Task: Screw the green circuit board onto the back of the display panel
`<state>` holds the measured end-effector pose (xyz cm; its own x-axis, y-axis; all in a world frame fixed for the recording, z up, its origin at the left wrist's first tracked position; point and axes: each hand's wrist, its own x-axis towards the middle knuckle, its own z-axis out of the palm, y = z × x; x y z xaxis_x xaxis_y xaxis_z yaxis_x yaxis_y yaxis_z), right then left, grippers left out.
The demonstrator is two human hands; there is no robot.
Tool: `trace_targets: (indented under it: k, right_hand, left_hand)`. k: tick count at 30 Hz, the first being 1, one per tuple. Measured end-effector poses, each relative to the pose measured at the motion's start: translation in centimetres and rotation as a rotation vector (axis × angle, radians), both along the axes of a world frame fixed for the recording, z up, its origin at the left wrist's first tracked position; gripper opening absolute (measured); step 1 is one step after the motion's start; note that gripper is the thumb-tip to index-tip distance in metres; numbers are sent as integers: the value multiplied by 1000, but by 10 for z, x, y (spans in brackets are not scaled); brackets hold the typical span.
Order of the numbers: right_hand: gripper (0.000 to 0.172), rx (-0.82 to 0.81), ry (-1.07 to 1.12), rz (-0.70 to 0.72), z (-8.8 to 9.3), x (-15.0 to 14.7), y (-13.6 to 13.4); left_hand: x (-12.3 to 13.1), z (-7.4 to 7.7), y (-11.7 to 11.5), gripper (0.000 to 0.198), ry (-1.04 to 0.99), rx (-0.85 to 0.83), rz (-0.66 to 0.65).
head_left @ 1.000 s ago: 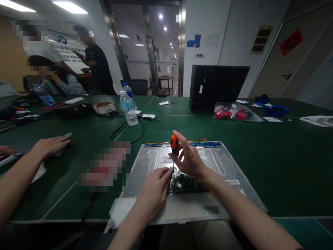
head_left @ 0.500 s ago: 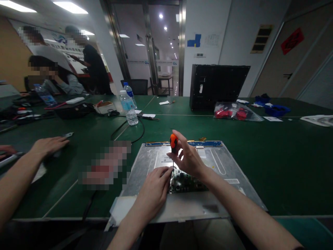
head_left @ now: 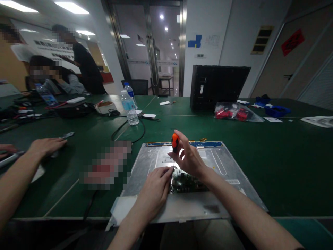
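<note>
**A:** How is the scene lit?

**B:** Ceiling strip lights [head_left: 70, 7], high up and far left of the right hand [head_left: 188, 159], and small spotlights [head_left: 161, 16] in the corridor beyond it give cool, rather dim light. The green table [head_left: 286, 156] to the right of the hands looks dark.

**A:** Any glare?

**B:** The metal panel [head_left: 223, 166] under both hands has a soft pale sheen just beyond the right fingers. The screwdriver [head_left: 175, 140] in that hand has the brightest colour, orange.

**A:** Is it sharp?

**B:** It is fairly sharp around the hands. Far from them, walls and table edges bend from the wide lens. Pixelated blocks sit left of the left hand [head_left: 154, 189] and over people far left.
</note>
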<state>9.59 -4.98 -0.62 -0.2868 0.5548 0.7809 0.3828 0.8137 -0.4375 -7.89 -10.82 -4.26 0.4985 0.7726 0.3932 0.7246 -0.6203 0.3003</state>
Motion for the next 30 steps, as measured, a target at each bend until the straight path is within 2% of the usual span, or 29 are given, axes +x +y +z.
trace_targets:
  k: [18,30]
  right_hand:
    - [65,-10,12,17,1,1,0]
    - [74,-61,-32,32,5,3,-5]
  left_hand:
    - [1,3,0,38,-13,-53,12]
    - [1,4,-1,37,-17,-36,11]
